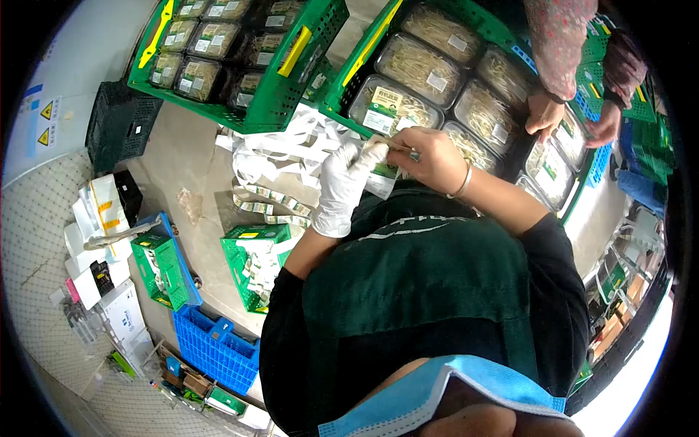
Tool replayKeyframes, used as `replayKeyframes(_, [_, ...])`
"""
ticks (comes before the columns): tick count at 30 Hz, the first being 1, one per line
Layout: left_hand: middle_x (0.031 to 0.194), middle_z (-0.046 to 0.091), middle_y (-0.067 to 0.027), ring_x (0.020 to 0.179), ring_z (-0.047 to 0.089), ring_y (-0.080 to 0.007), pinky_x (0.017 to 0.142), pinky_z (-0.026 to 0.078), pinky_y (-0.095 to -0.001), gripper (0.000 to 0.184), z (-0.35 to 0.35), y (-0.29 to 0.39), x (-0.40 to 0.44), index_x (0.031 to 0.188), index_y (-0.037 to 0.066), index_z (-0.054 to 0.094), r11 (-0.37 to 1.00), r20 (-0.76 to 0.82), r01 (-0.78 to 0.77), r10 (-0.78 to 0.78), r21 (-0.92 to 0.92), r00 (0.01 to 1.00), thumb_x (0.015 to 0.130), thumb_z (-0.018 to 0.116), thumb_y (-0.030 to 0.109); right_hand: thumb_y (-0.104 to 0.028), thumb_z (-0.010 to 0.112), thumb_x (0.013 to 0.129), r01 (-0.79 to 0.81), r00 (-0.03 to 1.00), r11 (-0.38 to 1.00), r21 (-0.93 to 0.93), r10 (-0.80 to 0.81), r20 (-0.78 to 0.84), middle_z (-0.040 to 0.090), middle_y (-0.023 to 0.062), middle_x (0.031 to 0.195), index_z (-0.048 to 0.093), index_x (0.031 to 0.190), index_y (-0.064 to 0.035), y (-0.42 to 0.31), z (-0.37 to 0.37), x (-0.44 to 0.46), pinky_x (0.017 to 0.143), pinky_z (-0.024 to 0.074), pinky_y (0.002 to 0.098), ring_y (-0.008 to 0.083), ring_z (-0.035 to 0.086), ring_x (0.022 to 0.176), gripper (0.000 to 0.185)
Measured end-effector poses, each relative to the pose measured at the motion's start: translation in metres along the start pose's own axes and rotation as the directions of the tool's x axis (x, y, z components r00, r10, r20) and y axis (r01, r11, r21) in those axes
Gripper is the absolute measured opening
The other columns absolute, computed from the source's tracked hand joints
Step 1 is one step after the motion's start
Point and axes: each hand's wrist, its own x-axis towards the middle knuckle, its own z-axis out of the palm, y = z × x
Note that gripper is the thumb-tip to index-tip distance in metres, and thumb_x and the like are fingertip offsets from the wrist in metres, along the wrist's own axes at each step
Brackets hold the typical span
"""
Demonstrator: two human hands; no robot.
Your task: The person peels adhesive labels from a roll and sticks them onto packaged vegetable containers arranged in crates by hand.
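Note:
My left hand (341, 191), in a white glove, pinches a green-and-white label (381, 177) in front of my apron. My right hand (434, 159), bare with a bangle at the wrist, has its fingers closed on the upper part of the same label; the fingertips partly hide it. Just beyond my hands is a clear-lidded tray of bean sprouts (416, 113) with a large green-and-beige label (384, 109) on its lid. It lies with several similar trays in a green crate (336, 102).
Another person's hands (545, 115) touch trays at the crate's right side. A second green crate (255, 120) of labelled trays stands at the upper left. White backing strips (287, 149) hang below it. Small green crates (169, 269) and a blue crate (215, 349) sit at lower left.

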Motion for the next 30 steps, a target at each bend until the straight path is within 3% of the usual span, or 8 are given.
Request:
replayKeyframes(3, [0.069,0.058,-0.002,0.064,0.053,-0.0073,0.057,0.042,-0.0191,0.017,-0.032,-0.017,0.008,0.079,-0.001,0.055,0.931,0.084,-0.14,0.118,0.337,0.989,0.073,0.063,0.014,-0.014,0.061,0.068,-0.042,0.973,0.942,-0.333,-0.036,-0.226,0.058,0.0098,0.07,0.057,0.076,-0.009,0.04,-0.015,0.042,0.054,0.047,0.0315,0.0237,0.057,0.061,0.01])
replayKeyframes(7, [0.069,0.058,-0.0029,0.061,0.053,-0.0065,0.058,0.043,-0.0187,0.005,-0.061,-0.025,0.003,0.079,-0.001,0.055,0.987,0.037,0.127,-0.124,-0.101,0.992,0.077,0.054,0.003,-0.034,0.053,0.075,-0.501,0.861,0.72,-0.48,0.469,-0.196,0.053,0.0216,0.092,0.038,0.106,-0.0011,0.136,-0.021,0.093,0.071,0.0448,0.0398,0.0332,0.055,0.08,0.047])
replayKeyframes(13, [0.08,0.059,-0.0039,0.071,0.055,-0.0086,0.065,0.044,-0.0207,0.01,-0.065,-0.015,-0.009,0.087,-0.002,0.054,0.975,0.038,0.146,-0.142,-0.168,0.989,0.079,0.05,0.001,-0.046,0.047,0.078,-0.546,0.825,0.418,-0.726,0.417,-0.381,0.038,0.0182,0.117,0.026,0.124,-0.005,0.17,0.009,0.084,0.087,0.0351,0.0383,0.0284,0.035,0.111,0.065])
replayKeyframes(17, [0.087,0.058,-0.0059,0.079,0.055,-0.0106,0.07,0.044,-0.0224,0.017,-0.038,-0.006,-0.001,0.095,-0.003,0.052,0.935,0.014,0.044,-0.041,-0.353,0.999,0.079,0.049,0.0,-0.058,0.046,0.073,-0.562,0.827,0.8,0.212,0.541,0.151,0.048,0.0177,0.108,0.038,0.118,-0.0043,0.103,-0.007,0.052,0.084,0.039,0.0409,0.0303,0.047,0.1,0.071])
replayKeyframes(18, [0.091,0.057,-0.0065,0.082,0.054,-0.0112,0.073,0.044,-0.0228,0.02,-0.041,-0.014,0.004,0.099,-0.002,0.05,0.968,0.123,0.073,-0.044,-0.239,0.991,0.079,0.05,0.0,-0.059,0.042,0.074,-0.225,0.922,0.925,0.306,0.101,0.374,0.054,0.0153,0.098,0.045,0.111,-0.0034,0.09,-0.007,0.045,0.084,0.0399,0.0389,0.0281,0.051,0.095,0.067])
replayKeyframes(20, [0.098,0.056,-0.0072,0.088,0.054,-0.012,0.076,0.043,-0.0227,0.029,-0.048,-0.011,0.014,0.106,0.0,0.048,0.955,0.25,0.081,-0.155,0.284,0.956,0.078,0.051,0.0,-0.038,0.057,0.075,-0.155,0.939,0.945,0.287,0.051,0.34,0.056,0.0137,0.087,0.053,0.097,-0.0033,0.028,-0.015,0.026,0.069,0.045,0.0329,0.0225,0.056,0.08,0.042])
replayKeyframes(24, [0.084,0.061,-0.0037,0.078,0.055,-0.0108,0.07,0.043,-0.0203,0.02,-0.01,0.02,0.016,0.094,0.001,0.057,0.972,0.19,0.022,0.024,-0.234,0.982,0.075,0.055,0.001,-0.012,0.063,0.069,-0.046,0.994,0.97,0.239,0.021,0.106,0.053,0.0146,0.063,0.054,0.077,-0.0013,0.017,0.003,0.014,0.052,0.0418,0.034,0.0286,0.053,0.057,0.016])
replayKeyframes(30, [0.077,0.059,-0.0051,0.067,0.054,-0.0083,0.059,0.044,-0.0212,0.016,-0.008,-0.005,0.031,0.085,-0.001,0.055,0.998,0.116,-0.019,0.013,0.051,0.993,0.074,0.061,0.01,-0.023,0.063,0.07,-0.033,0.993,0.99,-0.134,0.017,-0.119,0.057,0.0123,0.063,0.057,0.072,-0.0028,0.073,-0.026,0.053,0.053,0.0465,0.033,0.0267,0.055,0.054,0.021])
